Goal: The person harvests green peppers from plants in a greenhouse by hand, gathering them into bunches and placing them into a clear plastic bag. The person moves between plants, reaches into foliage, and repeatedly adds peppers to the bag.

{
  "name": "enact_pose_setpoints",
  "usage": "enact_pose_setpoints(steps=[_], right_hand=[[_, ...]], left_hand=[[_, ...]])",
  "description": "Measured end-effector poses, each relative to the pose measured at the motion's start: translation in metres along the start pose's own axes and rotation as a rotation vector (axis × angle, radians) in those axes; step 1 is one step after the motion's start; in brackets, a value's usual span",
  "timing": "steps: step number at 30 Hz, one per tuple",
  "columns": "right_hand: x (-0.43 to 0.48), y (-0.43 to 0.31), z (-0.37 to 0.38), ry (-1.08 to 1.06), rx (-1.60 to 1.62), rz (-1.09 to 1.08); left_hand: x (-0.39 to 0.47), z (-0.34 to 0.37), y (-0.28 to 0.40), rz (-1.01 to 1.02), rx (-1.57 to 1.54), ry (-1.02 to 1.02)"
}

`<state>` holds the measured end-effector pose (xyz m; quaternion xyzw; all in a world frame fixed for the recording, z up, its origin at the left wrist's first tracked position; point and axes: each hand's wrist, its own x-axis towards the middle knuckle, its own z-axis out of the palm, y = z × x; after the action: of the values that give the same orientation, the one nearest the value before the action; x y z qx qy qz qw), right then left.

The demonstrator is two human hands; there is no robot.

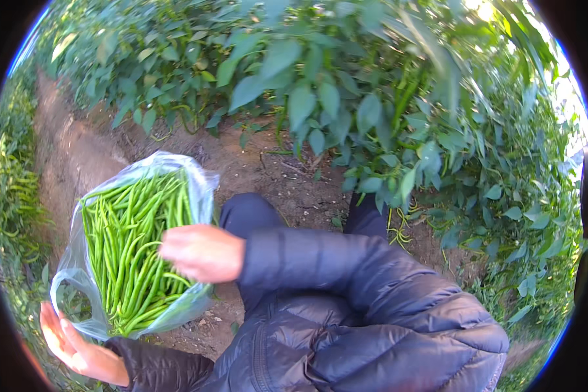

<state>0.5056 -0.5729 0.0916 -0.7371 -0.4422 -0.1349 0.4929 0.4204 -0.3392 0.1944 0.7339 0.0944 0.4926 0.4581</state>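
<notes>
A clear plastic bag (203, 181) with loop handles sits on my left, filled with long thin green chili peppers (127, 245), most lying side by side. Over the right part of the heap is my right hand (203, 252), blurred, with its fingers curled down. A curved pepper shows right at its fingertips; whether the hand grips any is hidden. At the bag's lower left corner, my left hand (81, 350) has its thumb apart from straight fingers. One bag handle (61, 281) runs down to this hand, between thumb and fingers.
Leafy pepper plants (299, 88) with hanging green pods rise in front and on the right. Bare soil (255, 152) lies between them and my knees (250, 210). Another planted row (14, 196) stands at far left. Drooping leaves hang over my lower right leg (365, 215).
</notes>
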Motion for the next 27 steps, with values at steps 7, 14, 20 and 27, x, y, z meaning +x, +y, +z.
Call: enact_pose_setpoints(steps=[7,14,20,27], right_hand=[[-0.213,-0.004,-0.137,0.067,-0.053,0.817],[-0.333,-0.034,-0.186,0.729,-0.091,0.525],[-0.409,-0.033,-0.225,0.352,-0.026,1.050],[-0.472,-0.037,-0.254,0.604,-0.035,1.147]], left_hand=[[-0.131,0.171,0.160,0.380,-0.377,-1.301],[-0.380,0.305,0.251,1.335,-0.423,-1.866],[-0.526,0.469,0.258,1.910,0.000,-1.081],[-0.440,0.553,0.218,1.776,0.199,-1.131]])
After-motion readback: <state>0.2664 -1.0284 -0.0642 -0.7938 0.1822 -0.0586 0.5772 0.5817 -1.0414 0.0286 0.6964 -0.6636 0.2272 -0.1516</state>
